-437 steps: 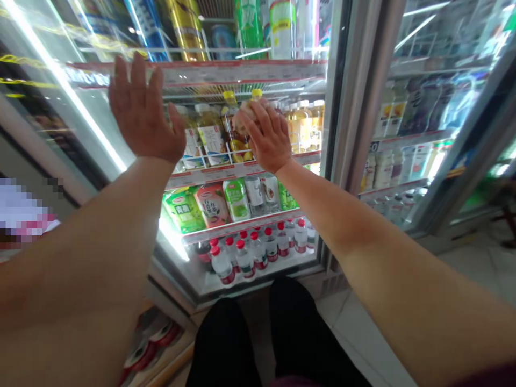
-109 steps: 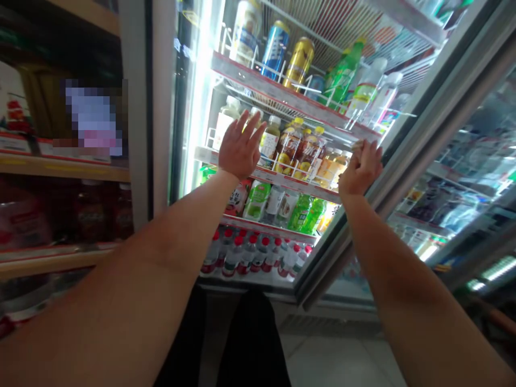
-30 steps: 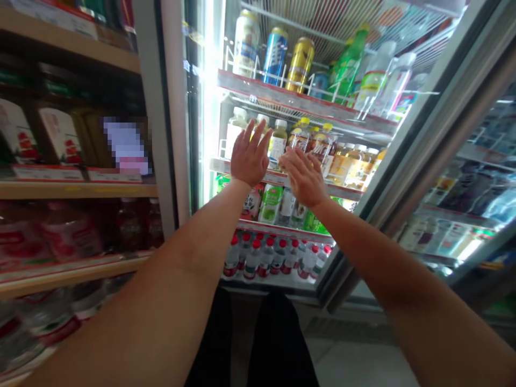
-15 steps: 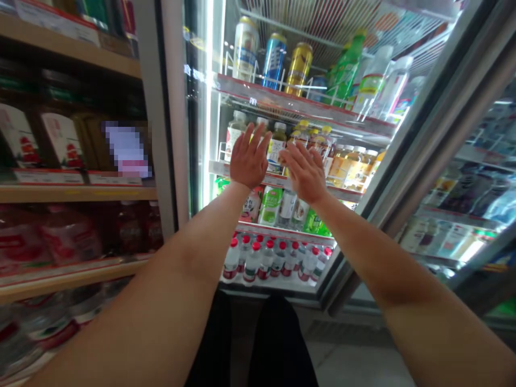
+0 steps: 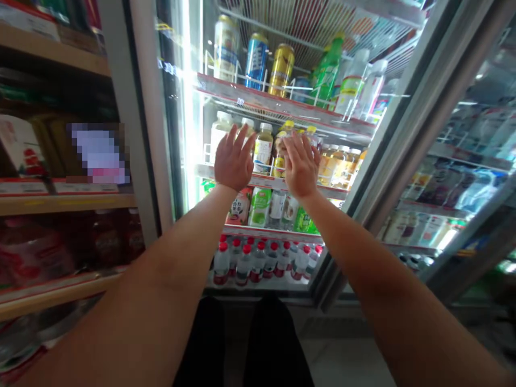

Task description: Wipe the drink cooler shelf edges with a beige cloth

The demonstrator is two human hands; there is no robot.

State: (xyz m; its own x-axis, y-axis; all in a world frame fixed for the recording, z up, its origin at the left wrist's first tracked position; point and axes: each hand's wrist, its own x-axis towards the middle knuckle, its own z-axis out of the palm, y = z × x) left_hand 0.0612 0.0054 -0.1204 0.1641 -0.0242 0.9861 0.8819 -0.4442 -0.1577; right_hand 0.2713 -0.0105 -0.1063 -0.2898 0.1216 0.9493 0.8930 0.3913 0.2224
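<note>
Both my arms reach toward a lit drinks fridge [image 5: 363, 177]. My left hand [image 5: 233, 161] is open, fingers stretched up, in front of the second shelf [image 5: 262, 181] with pale bottles [image 5: 262, 148] behind it. My right hand [image 5: 300, 166] is open beside it, fingers flat and together, over the amber tea bottles [image 5: 338, 161] on the same shelf. Neither hand holds anything. Whether the palms touch glass or bottles I cannot tell.
Cans [image 5: 281, 67] and green bottles [image 5: 327, 72] stand on the top shelf. Green and red cartons [image 5: 260, 207] fill the third shelf, red-capped water bottles [image 5: 250, 263] the bottom. Wooden store shelves [image 5: 60, 201] with goods stand at left. Another glass-door fridge [image 5: 455, 183] is at right.
My right hand left the fridge's right frame and came beside my left hand in front of the second shelf. In the last half second both hands shifted slightly left in view.
</note>
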